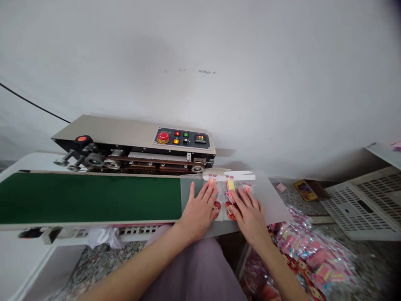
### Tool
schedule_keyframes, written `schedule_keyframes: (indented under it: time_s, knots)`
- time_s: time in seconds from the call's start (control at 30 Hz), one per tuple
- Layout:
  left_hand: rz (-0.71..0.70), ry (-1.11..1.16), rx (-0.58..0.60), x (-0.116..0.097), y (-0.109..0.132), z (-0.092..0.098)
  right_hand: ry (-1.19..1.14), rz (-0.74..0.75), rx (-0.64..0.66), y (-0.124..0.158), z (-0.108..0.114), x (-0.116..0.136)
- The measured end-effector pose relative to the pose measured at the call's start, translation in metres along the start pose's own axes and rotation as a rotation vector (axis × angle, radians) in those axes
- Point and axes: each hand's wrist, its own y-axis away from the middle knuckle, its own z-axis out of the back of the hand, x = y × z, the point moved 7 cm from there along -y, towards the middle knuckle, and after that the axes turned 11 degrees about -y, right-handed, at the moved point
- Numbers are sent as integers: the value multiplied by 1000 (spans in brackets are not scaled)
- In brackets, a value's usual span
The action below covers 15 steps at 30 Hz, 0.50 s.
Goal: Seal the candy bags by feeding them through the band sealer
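My left hand (198, 213) lies flat, fingers stretched, on a clear plastic packet (212, 180) with pink and yellow contents and a red-haired cartoon figure. To its right, my right hand (252, 217) rests with fingers spread on a similar packet (230, 185), with another packet (247, 185) partly hidden under its fingers. The packets lie side by side on a translucent plate (272, 207) at the right end of the green conveyor belt (94, 198). Their top edges are close to the right end of the band sealer (115, 131), near some white strips (241, 177).
The sealer's control panel (184, 140) has a red button and lit display. Many filled packets (300, 242) are heaped at the lower right. Beyond them stand a white slatted crate (360, 209) and a small box (305, 191). White cloth (105, 237) hangs below the belt.
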Motion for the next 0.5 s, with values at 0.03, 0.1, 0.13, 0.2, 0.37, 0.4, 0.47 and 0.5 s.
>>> schedule_keyframes:
  time_s: [0.03,0.1,0.13,0.2,0.37,0.4,0.47,0.5]
  knots:
    - [10,-3,1,1,2,0,2,1,10,-2,0,1]
    - [33,-5,9,4,5,-1,3,1,33,-3,-1,5]
    - [46,-7,11,6,6,-1,2,-1,41,-3,-1,7]
    - [62,-15,9,9,8,-1,-3,-10,48,-4,-1,12]
    - [61,-35,-6,12,11,-3,-104,5,3,-29,11,17]
    - [63,-37,-6,12,12,-4,-140,12,-5,-39,13,17]
    - [68,-39,-6,12,13,-5,-208,21,10,-62,14,16]
    - [71,-39,-6,12,13,-6,-230,19,28,-72,11,16]
